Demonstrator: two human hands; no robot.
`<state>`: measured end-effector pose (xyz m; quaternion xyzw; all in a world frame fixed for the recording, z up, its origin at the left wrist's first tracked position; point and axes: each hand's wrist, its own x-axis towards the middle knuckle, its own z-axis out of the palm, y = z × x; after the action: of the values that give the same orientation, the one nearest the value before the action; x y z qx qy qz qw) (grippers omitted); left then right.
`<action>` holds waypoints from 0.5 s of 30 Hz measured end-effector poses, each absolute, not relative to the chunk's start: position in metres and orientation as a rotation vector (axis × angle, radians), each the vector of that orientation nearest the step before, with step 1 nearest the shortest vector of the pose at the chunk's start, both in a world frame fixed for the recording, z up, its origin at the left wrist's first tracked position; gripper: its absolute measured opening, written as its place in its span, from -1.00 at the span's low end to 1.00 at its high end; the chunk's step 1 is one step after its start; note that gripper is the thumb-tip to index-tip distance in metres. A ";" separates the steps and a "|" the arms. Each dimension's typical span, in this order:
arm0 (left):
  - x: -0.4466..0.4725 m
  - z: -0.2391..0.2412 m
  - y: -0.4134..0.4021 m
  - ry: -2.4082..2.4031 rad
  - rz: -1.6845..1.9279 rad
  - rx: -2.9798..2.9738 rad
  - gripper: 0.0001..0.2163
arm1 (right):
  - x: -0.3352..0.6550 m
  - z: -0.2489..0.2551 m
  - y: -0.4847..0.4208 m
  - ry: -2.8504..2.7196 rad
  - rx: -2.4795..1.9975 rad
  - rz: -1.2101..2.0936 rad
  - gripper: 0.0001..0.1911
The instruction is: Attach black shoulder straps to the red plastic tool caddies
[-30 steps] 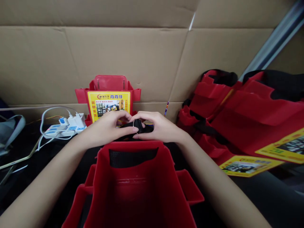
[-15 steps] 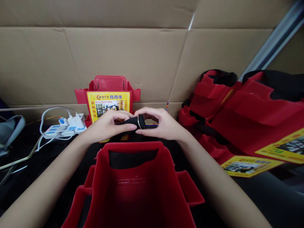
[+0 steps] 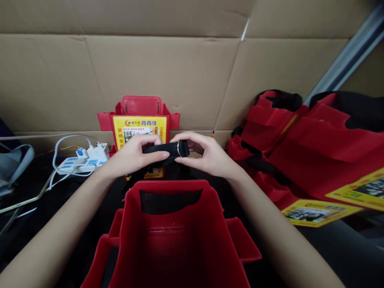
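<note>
My left hand pinches a black webbing strap, with the thumb lying along its upper face. A thin metal ring goes around the strap close to its folded end. From the other side, my right hand curls its thumb and fingers about that end, at the ring. Both hands are just beyond a red plastic tool box, whose open top faces me. More black webbing shows through the slot in its far wall.
Behind my hands stands another red box with a yellow label. Several red boxes with black straps are stacked at the right. A white power strip with plugs and cables lies at the left. Cardboard forms the back wall.
My left thumb has shifted back a little from the ring, and the strap's folded end has turned slightly upward between my hands. The view has moved slightly; the boxes stay put.
</note>
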<state>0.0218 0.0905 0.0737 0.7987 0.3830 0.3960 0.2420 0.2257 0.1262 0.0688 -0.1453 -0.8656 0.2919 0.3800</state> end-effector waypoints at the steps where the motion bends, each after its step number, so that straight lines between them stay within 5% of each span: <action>1: 0.023 0.073 0.091 1.055 1.148 2.115 -0.78 | 0.225 0.070 0.125 -2.187 -0.370 0.826 -0.64; 8: 0.023 0.067 0.096 1.066 1.146 1.869 -0.71 | 0.220 0.075 0.116 -2.115 -0.470 1.186 -0.60; 15: 0.028 0.069 0.090 1.013 0.916 1.909 -0.78 | 0.217 0.072 0.120 -2.083 -0.644 1.039 -0.71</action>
<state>0.0284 0.0903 0.0687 0.7501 0.3979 0.3599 0.3867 0.2174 0.1199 0.0716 -0.2494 -0.8063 0.4019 0.3551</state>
